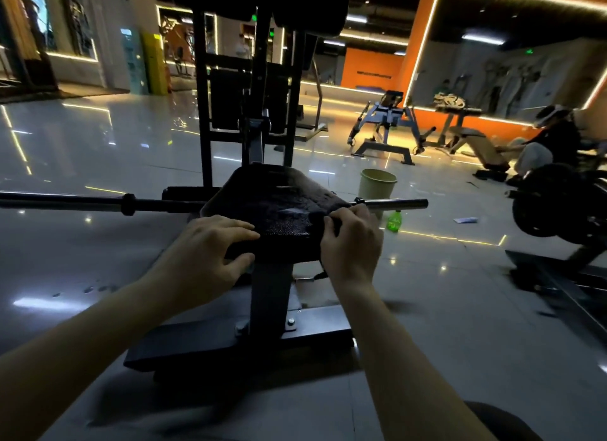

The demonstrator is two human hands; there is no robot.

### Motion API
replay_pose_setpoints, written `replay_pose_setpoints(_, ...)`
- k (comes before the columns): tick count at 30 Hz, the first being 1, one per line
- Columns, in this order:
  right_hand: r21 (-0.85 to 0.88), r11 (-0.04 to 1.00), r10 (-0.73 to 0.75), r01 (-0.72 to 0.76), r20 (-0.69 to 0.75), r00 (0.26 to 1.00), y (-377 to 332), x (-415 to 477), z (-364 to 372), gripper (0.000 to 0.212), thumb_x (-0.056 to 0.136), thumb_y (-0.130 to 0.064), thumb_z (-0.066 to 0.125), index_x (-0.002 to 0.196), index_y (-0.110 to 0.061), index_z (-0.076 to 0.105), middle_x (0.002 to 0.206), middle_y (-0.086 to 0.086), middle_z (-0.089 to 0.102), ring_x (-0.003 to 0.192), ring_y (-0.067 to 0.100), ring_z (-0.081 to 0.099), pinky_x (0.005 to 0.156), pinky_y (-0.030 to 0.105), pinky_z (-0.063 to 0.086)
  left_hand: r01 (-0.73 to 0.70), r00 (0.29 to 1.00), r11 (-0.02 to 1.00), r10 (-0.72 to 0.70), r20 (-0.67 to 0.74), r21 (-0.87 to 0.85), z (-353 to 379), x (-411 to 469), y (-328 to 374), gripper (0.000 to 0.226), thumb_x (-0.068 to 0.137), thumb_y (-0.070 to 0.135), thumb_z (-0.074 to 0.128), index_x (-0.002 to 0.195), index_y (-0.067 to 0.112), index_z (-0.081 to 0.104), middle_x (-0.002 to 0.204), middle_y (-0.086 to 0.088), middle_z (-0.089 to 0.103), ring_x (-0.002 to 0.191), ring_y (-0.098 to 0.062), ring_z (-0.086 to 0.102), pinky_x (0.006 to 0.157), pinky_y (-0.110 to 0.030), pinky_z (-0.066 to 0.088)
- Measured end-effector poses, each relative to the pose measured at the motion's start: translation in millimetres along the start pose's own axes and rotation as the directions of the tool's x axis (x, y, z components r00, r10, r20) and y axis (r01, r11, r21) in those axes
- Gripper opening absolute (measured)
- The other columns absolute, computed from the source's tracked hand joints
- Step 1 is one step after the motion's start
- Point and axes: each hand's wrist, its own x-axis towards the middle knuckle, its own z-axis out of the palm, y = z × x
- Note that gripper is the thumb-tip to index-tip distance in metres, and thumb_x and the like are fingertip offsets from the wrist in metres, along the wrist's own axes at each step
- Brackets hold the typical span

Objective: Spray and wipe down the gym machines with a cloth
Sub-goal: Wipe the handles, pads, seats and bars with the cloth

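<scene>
Right hand [351,240] pinches dark cloth [317,216] at seat pad [279,204] right edge.
Pad points away, narrowing; left hand [210,246] clasps its near-left corner.

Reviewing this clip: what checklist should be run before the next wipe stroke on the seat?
1. Seat pad wetted: ok, droplets show on it.
2. Cloth held: ok, right hand pinches dark cloth at the pad's right edge.
3. Pad steadied: ok, left hand grips its front left edge.
4. Sprayer nearby: cannot tell; a green bottle is on the floor, type unclear.
5. Bar behind the pad wiped: cannot tell.
</scene>
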Motion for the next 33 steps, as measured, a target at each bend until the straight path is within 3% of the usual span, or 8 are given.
replay_pose_setpoints(4,-0.038,0.968,0.246,-0.249,-0.079,0.966,27,23,0,0.015,0.093,-0.031,0.069,0.096,-0.018,0.074,0.107,0.007,0.066,0.106,0.034,0.059,0.086,0.041,0.04,-0.067,0.998,0.998,0.067,0.013,-0.016,-2,1,-7,0.061,0.084,0.056,0.042,0.123,0.021,0.073,0.129,0.005,0.068,0.123,-0.013,0.058,0.104,-0.029,0.038)
replay_pose_setpoints(7,0.148,0.85,0.512,-0.505,-0.014,0.859,30,32,0,0.019,0.095,-0.037,0.068,0.097,-0.018,0.071,0.108,0.007,0.07,0.102,0.031,0.066,0.08,0.033,0.041,-0.117,0.993,0.993,0.117,0.033,-0.02,-4,2,-11,0.059,0.084,0.055,0.043,0.122,0.022,0.074,0.129,0.005,0.068,0.123,-0.013,0.058,0.103,-0.03,0.04)
replay_pose_setpoints(9,0.223,0.796,0.574,-0.563,0.018,0.819,24,27,1,0.018,0.096,-0.035,0.065,0.097,-0.017,0.067,0.107,0.009,0.07,0.098,0.03,0.066,0.076,0.031,0.041,-0.171,0.985,0.985,0.171,0.025,-0.002,-6,6,-14,0.055,0.085,0.051,0.045,0.118,0.019,0.075,0.122,0.004,0.071,0.116,-0.014,0.061,0.099,-0.03,0.041)
replay_pose_setpoints(13,0.271,0.78,0.589,-0.564,-0.012,0.808,14,8,0,0.013,0.095,-0.028,0.064,0.09,-0.017,0.06,0.101,0.009,0.068,0.094,0.03,0.064,0.076,0.033,0.045,-0.228,0.974,0.974,0.228,-0.01,-0.002,-7,19,-20,0.036,0.084,0.035,0.062,0.112,0.017,0.077,0.108,0.006,0.074,0.101,-0.016,0.067,0.091,-0.03,0.045)
replay_pose_setpoints(17,0.269,0.8,0.566,-0.536,-0.041,0.824,1,-7,-2,0.011,0.092,-0.025,0.07,0.085,-0.021,0.061,0.099,0.007,0.066,0.09,0.025,0.063,0.075,0.031,0.045,-0.283,0.959,0.959,0.283,-0.019,-0.022,-7,28,-28,0.03,0.083,0.031,0.063,0.106,0.019,0.078,0.102,0.007,0.074,0.092,-0.015,0.068,0.085,-0.033,0.052)
replay_pose_setpoints(25,0.291,0.827,0.523,-0.48,-0.086,0.848,-44,-44,11,0.01,0.091,-0.025,0.071,0.093,-0.017,0.065,0.099,0.007,0.066,0.09,0.023,0.065,0.082,0.041,0.056,-0.368,0.929,0.928,0.365,-0.051,-0.051,-2,38,-49,0.033,0.084,0.04,0.06,0.103,0.02,0.078,0.102,0.005,0.073,0.096,-0.018,0.064,0.08,-0.038,0.057)
replay_pose_setpoints(30,0.308,0.836,0.506,-0.453,-0.114,0.855,-74,-63,21,0.013,0.091,-0.025,0.071,0.093,-0.019,0.06,0.097,0.003,0.065,0.09,0.021,0.065,0.084,0.047,0.056,-0.425,0.902,0.904,0.418,-0.11,-0.042,1,35,-75,0.022,0.083,0.029,0.076,0.103,0.019,0.079,0.104,0.001,0.071,0.096,-0.023,0.062,0.079,-0.039,0.055)
replay_pose_setpoints(33,0.345,0.84,0.474,-0.418,-0.094,0.875,-98,-81,30,0.022,0.091,-0.025,0.073,0.099,-0.022,0.053,0.095,-0.004,0.064,0.09,0.019,0.065,0.082,0.044,0.058,-0.41,0.903,0.912,0.401,-0.155,-0.025,-1,31,-88,0.027,0.077,0.026,0.087,0.101,0.017,0.078,0.103,-0.002,0.068,0.093,-0.024,0.059,0.077,-0.044,0.054)
